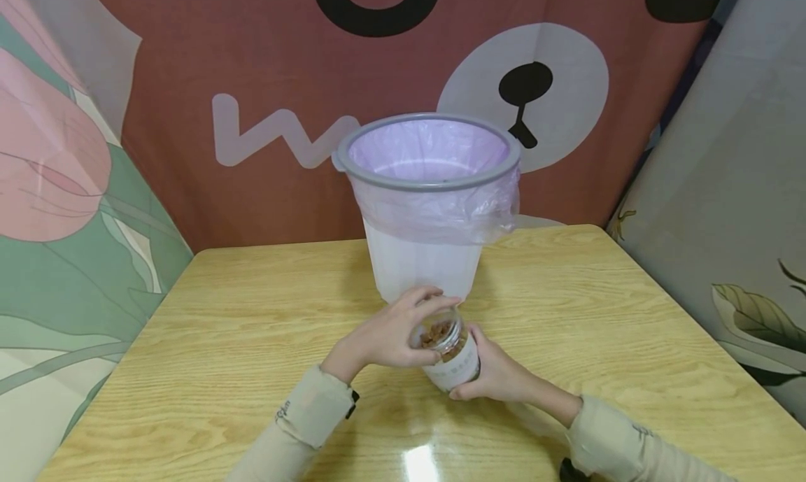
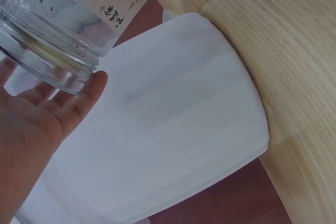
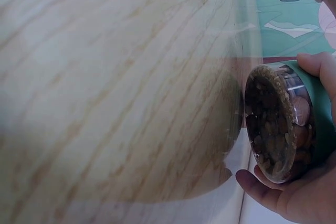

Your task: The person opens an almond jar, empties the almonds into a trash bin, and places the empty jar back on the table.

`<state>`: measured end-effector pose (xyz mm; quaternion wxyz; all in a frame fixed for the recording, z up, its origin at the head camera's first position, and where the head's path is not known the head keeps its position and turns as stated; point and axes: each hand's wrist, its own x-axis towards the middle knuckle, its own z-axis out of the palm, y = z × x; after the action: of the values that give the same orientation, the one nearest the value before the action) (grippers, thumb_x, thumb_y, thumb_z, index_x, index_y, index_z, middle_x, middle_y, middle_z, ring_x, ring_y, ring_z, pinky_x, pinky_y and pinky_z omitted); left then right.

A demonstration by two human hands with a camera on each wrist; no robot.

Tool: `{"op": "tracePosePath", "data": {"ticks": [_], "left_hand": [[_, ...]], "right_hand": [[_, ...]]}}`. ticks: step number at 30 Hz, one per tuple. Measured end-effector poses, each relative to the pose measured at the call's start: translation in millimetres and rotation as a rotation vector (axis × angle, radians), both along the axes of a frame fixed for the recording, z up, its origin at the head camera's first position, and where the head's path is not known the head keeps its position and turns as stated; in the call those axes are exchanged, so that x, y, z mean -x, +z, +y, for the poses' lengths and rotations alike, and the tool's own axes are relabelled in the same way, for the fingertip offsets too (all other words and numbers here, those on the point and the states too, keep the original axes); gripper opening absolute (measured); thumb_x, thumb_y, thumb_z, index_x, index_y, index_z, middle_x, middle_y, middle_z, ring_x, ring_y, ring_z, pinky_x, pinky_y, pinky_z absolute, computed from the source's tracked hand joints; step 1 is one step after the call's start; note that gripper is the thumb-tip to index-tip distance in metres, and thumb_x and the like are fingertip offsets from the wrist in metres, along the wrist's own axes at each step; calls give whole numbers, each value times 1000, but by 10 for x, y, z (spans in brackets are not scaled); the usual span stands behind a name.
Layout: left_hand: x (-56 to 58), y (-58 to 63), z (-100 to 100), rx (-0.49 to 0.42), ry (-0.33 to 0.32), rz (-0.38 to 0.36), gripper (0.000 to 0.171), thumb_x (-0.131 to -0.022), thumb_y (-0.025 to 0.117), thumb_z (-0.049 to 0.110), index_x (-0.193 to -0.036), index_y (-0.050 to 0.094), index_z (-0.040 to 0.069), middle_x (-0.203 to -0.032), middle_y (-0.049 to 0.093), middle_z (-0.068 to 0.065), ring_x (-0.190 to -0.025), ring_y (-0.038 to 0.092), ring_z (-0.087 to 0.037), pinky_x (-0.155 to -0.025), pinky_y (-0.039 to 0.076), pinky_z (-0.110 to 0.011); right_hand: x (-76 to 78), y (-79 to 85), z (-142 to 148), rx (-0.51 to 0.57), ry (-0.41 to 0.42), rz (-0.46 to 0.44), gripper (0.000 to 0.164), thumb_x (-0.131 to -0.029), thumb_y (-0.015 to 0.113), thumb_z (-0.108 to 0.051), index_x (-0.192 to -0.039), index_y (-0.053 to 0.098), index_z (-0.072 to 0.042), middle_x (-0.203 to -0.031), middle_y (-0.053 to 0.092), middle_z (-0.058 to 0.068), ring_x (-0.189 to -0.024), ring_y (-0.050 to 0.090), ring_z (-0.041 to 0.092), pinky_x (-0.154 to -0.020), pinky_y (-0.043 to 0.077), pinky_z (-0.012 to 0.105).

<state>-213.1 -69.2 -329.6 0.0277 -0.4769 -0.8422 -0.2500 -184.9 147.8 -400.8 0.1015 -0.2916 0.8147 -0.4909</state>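
Observation:
Both hands are on a clear jar (image 1: 458,369) with a pale printed label and brown pieces inside, held tilted over the table. My left hand (image 1: 390,336) grips the clear lid (image 2: 44,59) at the jar's top, thumb on the near side and fingers on the far side. From the right, my right hand (image 1: 500,373) holds the jar body around the label. In the right wrist view, nut-like brown pieces (image 3: 270,124) show through the jar's bottom, close above the table, beside a green band of the label.
A white bin (image 1: 422,261) with a grey rim stands just behind the hands, lined with a thin pinkish bag (image 1: 434,213). The wooden table (image 1: 252,314) ends at a red printed cloth (image 1: 264,195) behind. Patterned cloths hang at both sides.

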Motion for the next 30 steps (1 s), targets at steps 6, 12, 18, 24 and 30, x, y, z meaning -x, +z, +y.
{"op": "tracePosePath", "data": {"ticks": [6, 12, 18, 24, 30], "left_hand": [[-20, 6, -11, -7, 7, 7, 72, -73, 60, 34, -139, 32, 26, -135, 32, -12, -123, 31, -23, -88, 37, -47], [-29, 5, -22, -21, 10, 5, 71, -74, 62, 34, -138, 34, 26, -135, 32, -9, -123, 30, -21, -90, 37, -46], [-35, 1, -30, -33, 15, 9, 70, -74, 62, 34, -138, 34, 25, -135, 32, -8, -123, 30, -21, -89, 37, -46], [-56, 1, -41, -50, 29, 9, 69, -74, 61, 35, -137, 35, 25, -136, 33, -9, -124, 31, -21, -87, 39, -46], [-76, -8, -60, -53, 42, 11, 71, -74, 62, 37, -138, 34, 26, -136, 31, -6, -124, 31, -20, -87, 39, -46]], "right_hand": [[7, -18, 5, 0, -3, -4, 93, -63, 79, -18, -133, 20, -4, -114, 48, 8, -98, 51, 22, -82, 42, 37], [7, -20, 8, -2, -1, -1, 93, -63, 79, -18, -133, 19, -3, -114, 48, 9, -98, 51, 22, -81, 42, 37], [5, -19, 10, -3, 0, 6, 93, -63, 78, -17, -133, 19, -2, -114, 47, 9, -98, 50, 22, -80, 43, 37], [5, -20, 7, 8, 4, -14, 91, -63, 79, -17, -132, 20, -3, -114, 48, 9, -97, 51, 22, -81, 43, 36], [2, -18, 5, 10, -6, -8, 92, -62, 79, -17, -132, 21, -3, -113, 49, 9, -96, 52, 22, -81, 43, 35]]}}
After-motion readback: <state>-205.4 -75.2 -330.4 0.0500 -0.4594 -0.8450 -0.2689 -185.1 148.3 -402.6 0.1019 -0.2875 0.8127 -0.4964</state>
